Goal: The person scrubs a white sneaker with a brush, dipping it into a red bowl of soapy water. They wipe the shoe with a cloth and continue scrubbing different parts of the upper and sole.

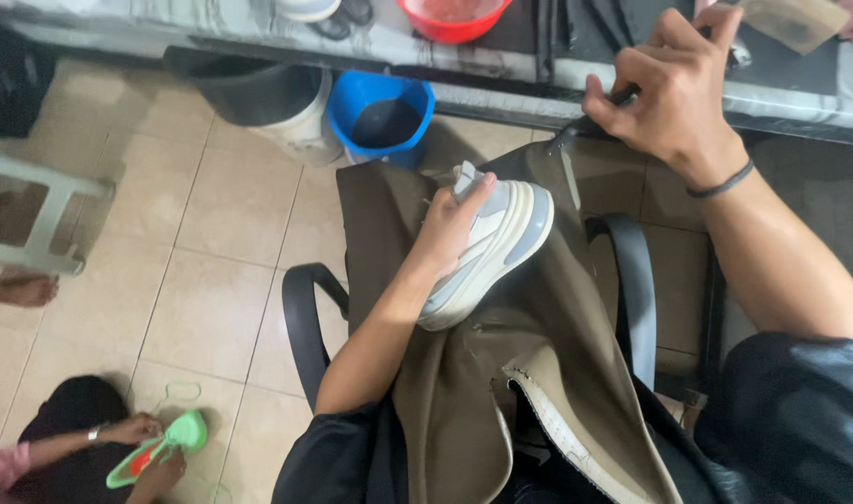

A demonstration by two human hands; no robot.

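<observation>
My left hand (450, 229) grips a white and pale grey sneaker (501, 247), which rests sole-outward on an olive cloth (538, 364) spread over my lap. My right hand (674, 89) is raised near the table edge, fingers pinched on a thin dark tool (585, 121) whose tip points down toward the cloth. A black band circles my right wrist.
A blue bucket (382, 114) and a dark bin (258, 93) stand on the tiled floor below the table (501, 89). A red bowl (453, 19) sits on the table. At lower left another person's hands (146, 448) hold a green shoe (170, 443). Black chair armrests (305, 327) flank me.
</observation>
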